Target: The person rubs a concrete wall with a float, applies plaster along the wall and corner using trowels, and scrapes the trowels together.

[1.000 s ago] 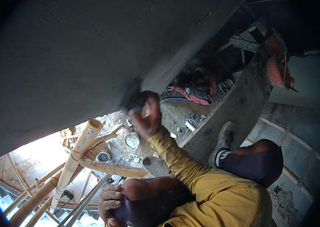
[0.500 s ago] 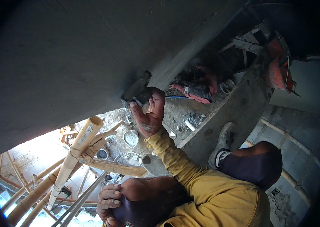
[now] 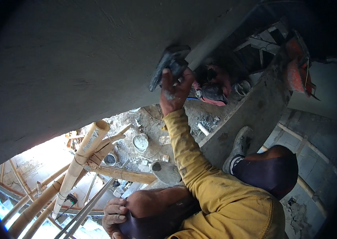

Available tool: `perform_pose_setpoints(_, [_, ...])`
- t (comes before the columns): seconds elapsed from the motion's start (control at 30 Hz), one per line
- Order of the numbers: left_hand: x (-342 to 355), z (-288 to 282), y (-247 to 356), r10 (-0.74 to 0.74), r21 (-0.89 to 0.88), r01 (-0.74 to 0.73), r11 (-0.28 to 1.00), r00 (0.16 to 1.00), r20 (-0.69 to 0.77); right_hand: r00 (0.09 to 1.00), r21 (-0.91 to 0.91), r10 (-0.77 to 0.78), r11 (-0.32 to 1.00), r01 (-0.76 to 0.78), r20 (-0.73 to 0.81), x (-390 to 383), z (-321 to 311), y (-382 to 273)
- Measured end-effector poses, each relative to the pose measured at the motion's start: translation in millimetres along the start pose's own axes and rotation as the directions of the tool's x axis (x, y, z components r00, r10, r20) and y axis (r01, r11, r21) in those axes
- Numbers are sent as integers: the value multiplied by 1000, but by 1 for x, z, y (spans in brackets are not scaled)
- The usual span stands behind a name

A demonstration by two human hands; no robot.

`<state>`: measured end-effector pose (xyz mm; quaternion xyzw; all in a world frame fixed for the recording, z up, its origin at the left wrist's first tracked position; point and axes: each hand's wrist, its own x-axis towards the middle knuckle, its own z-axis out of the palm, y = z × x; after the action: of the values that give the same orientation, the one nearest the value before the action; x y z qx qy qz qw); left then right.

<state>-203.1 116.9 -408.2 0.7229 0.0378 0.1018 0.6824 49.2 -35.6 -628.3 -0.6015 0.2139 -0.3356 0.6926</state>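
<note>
Right hand [image 3: 175,89] grips dark trowel [image 3: 168,63] against grey wall [image 3: 77,59] (left hand [image 3: 114,215] curled on knee).

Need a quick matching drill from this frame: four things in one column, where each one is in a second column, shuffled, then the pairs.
Things:
1. trowel
2. left hand
3. bamboo pole
4. shoe

Places:
A. leaning upright at lower left, tied with cord
B. on the grey sloped ledge at right
C. pressed to the grey plaster surface overhead, in the right hand
D. resting on the bent knee at the bottom edge

Pairs: 1-C, 2-D, 3-A, 4-B
</note>
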Motion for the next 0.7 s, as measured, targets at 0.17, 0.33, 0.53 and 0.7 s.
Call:
perform_pose_setpoints(0.17, [12,-6,3,20,38,-24,999,995,97,994,-41,108,993,-107,18,24,-14,44])
perform_pose_setpoints(0.33, [16,-8,7,36,90,-56,994,977,210,967,-19,243,969,-245,-74,17,-23,103])
perform_pose_setpoints(0.53, [9,8,7,-72,35,73,997,997,-28,471,-4,877,473,-881,-98,-6,-43,190])
perform_pose_setpoints(0.7, [7,6,8,-91,40,93,995,995,-43,117,496,993,94,-863,15,-25,-56,217])
